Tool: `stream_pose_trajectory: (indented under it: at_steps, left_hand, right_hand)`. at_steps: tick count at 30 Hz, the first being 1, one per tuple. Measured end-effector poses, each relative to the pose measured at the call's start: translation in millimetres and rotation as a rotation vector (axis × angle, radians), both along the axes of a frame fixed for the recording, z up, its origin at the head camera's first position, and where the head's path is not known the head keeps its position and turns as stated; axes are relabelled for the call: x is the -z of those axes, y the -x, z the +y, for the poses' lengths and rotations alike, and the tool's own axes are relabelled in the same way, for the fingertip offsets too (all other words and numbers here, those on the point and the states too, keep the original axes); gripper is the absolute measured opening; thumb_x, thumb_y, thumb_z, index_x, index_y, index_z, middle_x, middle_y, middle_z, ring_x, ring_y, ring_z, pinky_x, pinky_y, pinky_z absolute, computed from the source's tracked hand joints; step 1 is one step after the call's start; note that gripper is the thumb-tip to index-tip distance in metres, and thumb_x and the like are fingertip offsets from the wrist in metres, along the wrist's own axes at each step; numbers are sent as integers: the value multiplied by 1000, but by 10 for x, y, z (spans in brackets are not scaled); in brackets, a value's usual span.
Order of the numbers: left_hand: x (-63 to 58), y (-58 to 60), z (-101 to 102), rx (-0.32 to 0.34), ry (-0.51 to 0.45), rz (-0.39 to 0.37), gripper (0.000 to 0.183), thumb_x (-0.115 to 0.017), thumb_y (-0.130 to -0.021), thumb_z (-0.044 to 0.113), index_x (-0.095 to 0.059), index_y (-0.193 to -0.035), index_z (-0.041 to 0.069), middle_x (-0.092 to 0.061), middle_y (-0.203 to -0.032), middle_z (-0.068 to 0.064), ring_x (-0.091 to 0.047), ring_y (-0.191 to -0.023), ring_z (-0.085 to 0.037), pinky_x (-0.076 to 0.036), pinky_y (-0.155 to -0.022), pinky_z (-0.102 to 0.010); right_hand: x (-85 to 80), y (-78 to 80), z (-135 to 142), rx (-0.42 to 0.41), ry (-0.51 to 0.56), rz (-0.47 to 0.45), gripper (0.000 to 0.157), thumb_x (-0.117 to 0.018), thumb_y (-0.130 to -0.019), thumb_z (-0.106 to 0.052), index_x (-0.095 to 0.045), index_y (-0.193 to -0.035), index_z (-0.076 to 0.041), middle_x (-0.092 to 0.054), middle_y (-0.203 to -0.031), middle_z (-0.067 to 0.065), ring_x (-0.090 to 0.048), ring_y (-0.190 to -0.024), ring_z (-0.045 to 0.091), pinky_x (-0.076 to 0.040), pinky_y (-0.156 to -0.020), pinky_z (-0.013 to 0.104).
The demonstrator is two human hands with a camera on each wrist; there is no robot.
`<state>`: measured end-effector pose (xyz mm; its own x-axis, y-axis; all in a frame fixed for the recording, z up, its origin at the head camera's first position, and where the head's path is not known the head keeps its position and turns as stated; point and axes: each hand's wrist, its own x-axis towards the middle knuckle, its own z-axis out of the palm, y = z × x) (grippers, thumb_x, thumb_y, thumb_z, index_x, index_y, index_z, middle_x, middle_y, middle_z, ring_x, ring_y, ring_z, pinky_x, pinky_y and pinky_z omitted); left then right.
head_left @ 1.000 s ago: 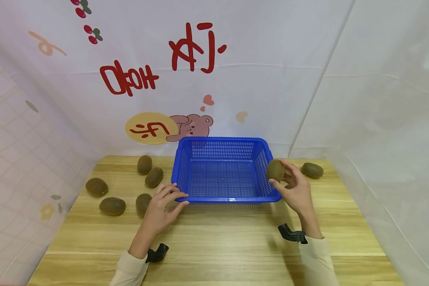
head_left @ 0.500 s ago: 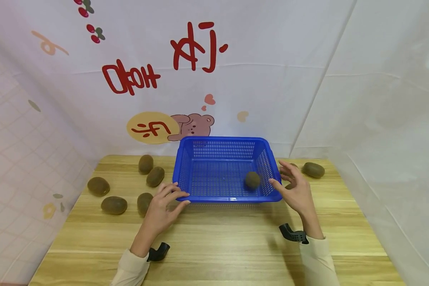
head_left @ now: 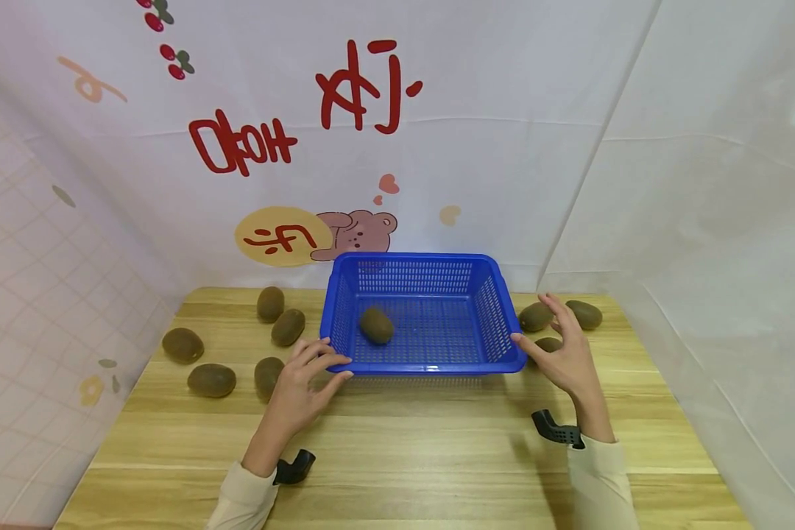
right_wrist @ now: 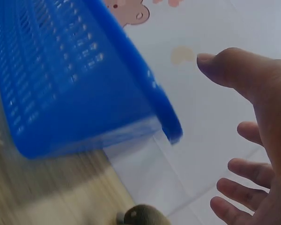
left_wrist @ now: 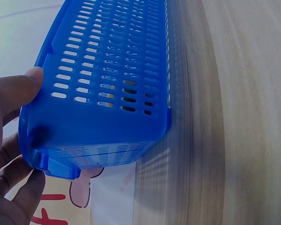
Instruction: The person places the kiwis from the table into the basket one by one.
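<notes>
The left hand [head_left: 302,384] pinches the blue perforated basket's [head_left: 404,368] near-left rim, with loose kiwifruits [head_left: 211,380] further left. Inside, the released kiwifruit [head_left: 376,326] has rolled leftward. The right hand [head_left: 566,361], now empty, hovers by three uncollected kiwifruits [head_left: 536,316].

Blue basket [head_left: 430,368] and brown kiwis [head_left: 212,380] on wooden table [head_left: 430,456].

A pink bear [head_left: 373,230] and red lettering [head_left: 395,85] mark the backdrop [head_left: 503,162].
</notes>
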<state>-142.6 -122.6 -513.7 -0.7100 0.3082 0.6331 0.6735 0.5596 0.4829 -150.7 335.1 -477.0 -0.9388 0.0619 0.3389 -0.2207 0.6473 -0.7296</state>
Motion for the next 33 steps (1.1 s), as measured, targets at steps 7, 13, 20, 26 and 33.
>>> stream_pose_trajectory:
  at_steps: [7, 13, 20, 26, 33]
  left_hand:
    - [9, 18, 12, 7, -14, 52, 24, -88, -79, 13, -80, -100, 19, -72, -103, -2, -59, -121, -34, -53, -99, -55]
    - [3, 19, 17, 10, -17, 49, 23, -88, -79, 12, -80, -100, 19, -72, -103, -2, -59, -121, -35, -52, -99, -54]
    - [5, 18, 21, 6, -22, 55, 24, -88, -79, 12, -80, -100, 20, -72, -103, -2, -59, -121, -35, -52, -99, -54]
    - [11, 9, 10, 4, -19, 45, 24, -88, -79, 12, -80, -100, 20, -72, -103, -2, -59, -120, -33, -53, -97, -55]
    - [2, -9, 10, -4, -14, 19, 23, -88, -80, 14, -80, -101, 21, -72, -105, -2, -58, -122, -33, -52, -100, -52]
  right_hand:
    - [58, 1, 124, 52, 12, -51, 92, -83, -87, -32, -30, -162, -24, -27, -168, 14, -35, -147, 47, -36, -114, 67]
    - [138, 21, 247, 91, -2, -89, 95, -81, -89, -39, -26, -164, -18, -23, -169, 16, -33, -148, 48, -33, -114, 68]
    - [251, 19, 378, 116, -82, -127, 99, -80, -88, -42, -24, -164, -10, -21, -169, 22, -26, -151, 50, -30, -114, 73]
    - [312, 3, 435, 84, -148, -215, 103, -82, -86, -44, -24, -163, -6, -19, -167, 30, -18, -151, 57, -22, -112, 80]
    - [378, 13, 451, 48, -212, -274, 98, -85, -84, -38, -33, -156, 3, -30, -159, 36, -30, -144, 59, -30, -112, 75]
